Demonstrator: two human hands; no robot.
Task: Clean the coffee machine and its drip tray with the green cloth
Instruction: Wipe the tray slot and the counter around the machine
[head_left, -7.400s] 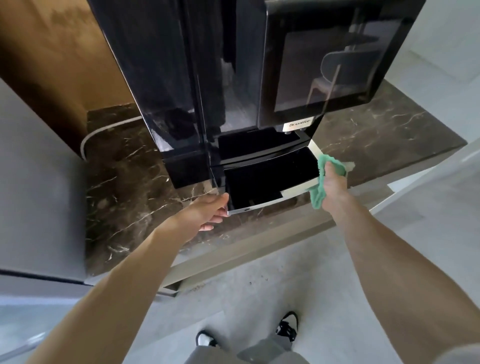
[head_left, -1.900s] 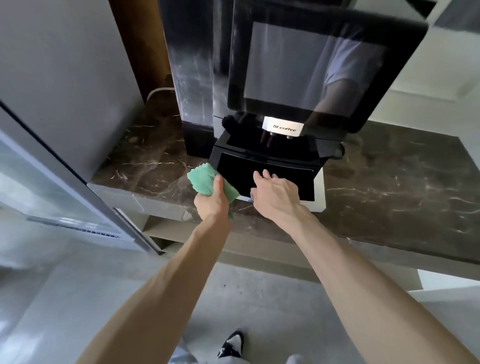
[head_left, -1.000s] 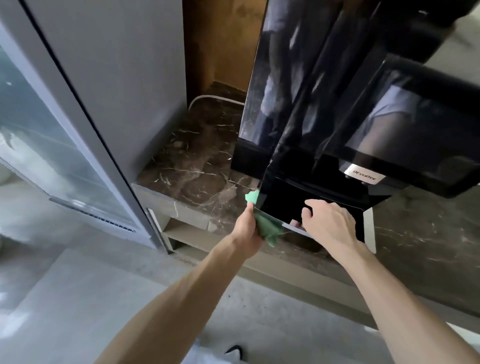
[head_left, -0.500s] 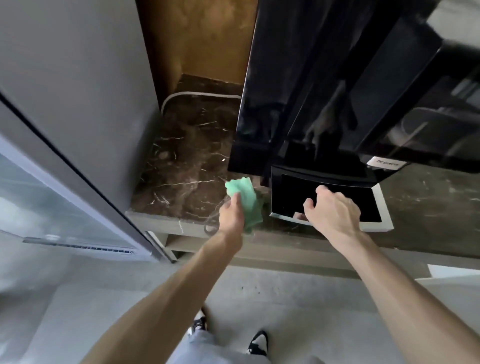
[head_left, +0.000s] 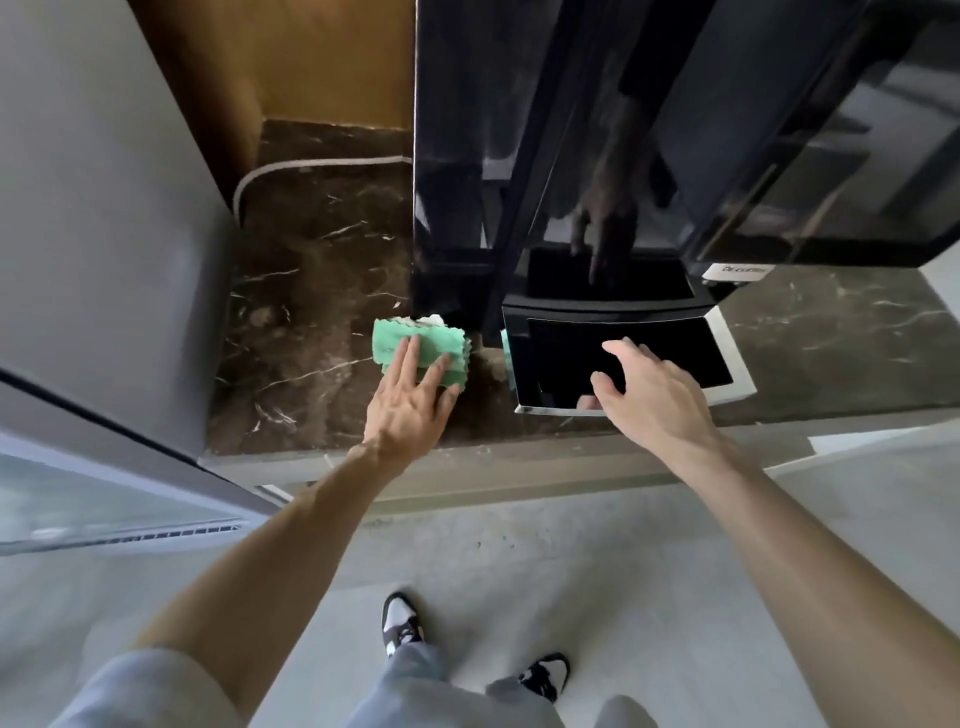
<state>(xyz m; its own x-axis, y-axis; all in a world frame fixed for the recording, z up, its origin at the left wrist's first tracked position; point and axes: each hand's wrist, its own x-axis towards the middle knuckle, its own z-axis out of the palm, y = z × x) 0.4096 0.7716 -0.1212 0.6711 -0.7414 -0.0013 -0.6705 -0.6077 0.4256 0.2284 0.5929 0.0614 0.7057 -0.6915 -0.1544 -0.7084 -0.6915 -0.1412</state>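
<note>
For a good wipe, I think the left hand (head_left: 410, 408) should press the green cloth (head_left: 451, 340) flat along the foot of the coffee machine (head_left: 571, 156). It lies palm down, fingers straight, on the cloth on the marble counter (head_left: 311, 312). The right hand (head_left: 652, 397) hangs over the front of the drip tray (head_left: 680, 345), fingers loose, gripping nothing.

Your left hand (head_left: 410, 402) rests flat on the cloth (head_left: 389, 340), which lies on the counter (head_left: 311, 322) just left of the coffee machine (head_left: 519, 156). The drip tray (head_left: 691, 358) juts forward from the machine's base, and your right hand (head_left: 654, 400) sits over its front edge. A cabinet (head_left: 104, 234) stands left of the counter.
</note>
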